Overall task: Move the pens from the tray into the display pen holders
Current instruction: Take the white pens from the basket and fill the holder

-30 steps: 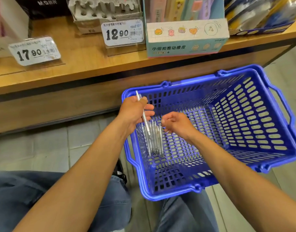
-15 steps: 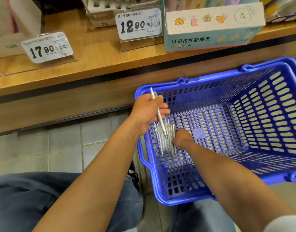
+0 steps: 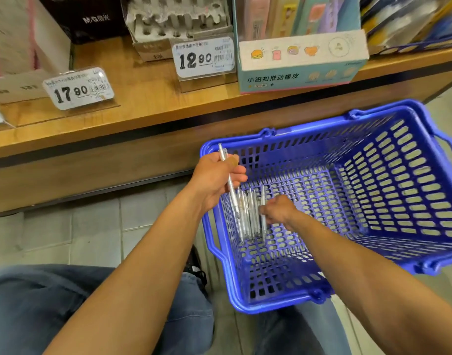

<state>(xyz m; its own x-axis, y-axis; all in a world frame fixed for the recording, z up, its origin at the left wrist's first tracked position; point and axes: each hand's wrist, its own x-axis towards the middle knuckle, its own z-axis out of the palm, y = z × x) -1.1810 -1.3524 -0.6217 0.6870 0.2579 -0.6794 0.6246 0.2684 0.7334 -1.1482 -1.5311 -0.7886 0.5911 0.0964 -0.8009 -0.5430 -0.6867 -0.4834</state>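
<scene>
— Where is room opening up inside the blue basket (image 3: pixel 411 201)?

— Its right and far parts are lying bare, so a hand is finding free passage down from above there. The perforated walls are closing in all four sides.

— And the left corner?

— The loose pens (image 3: pixel 250 216) are crowding it, lying against the left wall, and the left hand (image 3: pixel 216 179) is hanging over that rim gripping one pen (image 3: pixel 226 170), while the right hand (image 3: pixel 278 210) is pinching another among them.

— Beyond the basket?

— The wooden shelf (image 3: pixel 148 103) edge is jutting out just past the far rim, with price tags (image 3: pixel 205 57) and an eraser box (image 3: pixel 301 62) standing along it.
</scene>
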